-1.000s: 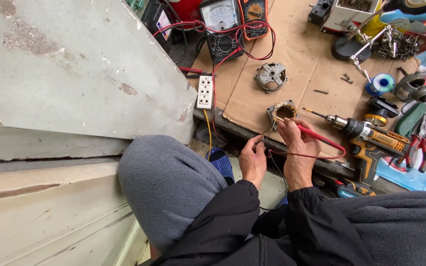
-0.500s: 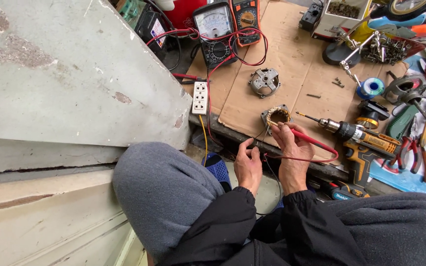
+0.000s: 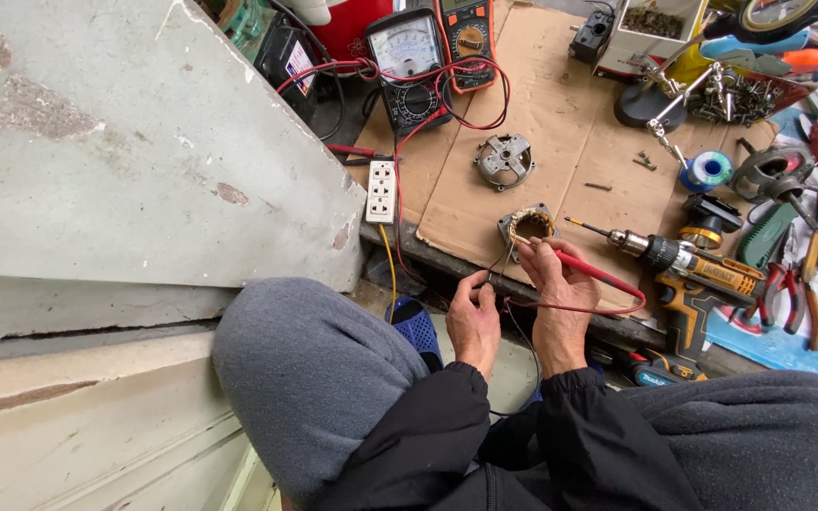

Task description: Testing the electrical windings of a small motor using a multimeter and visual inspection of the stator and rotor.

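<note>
While the right hand (image 3: 553,284) grips a red multimeter probe (image 3: 587,271) like a pen, its tip is angled into the copper windings of a small motor stator (image 3: 529,227), which sits at the near edge of the cardboard sheet (image 3: 560,132) within easy reach. Just beside it, the left hand (image 3: 473,317) is closed, pinching what looks like the black probe or a thin lead (image 3: 492,274) running toward the same stator; I cannot tell which. Red leads trail back to the analog multimeter (image 3: 411,66), propped face-up so its dial reads from the seated position. A yellow cordless drill (image 3: 688,274) lies to the right, untouched.
</note>
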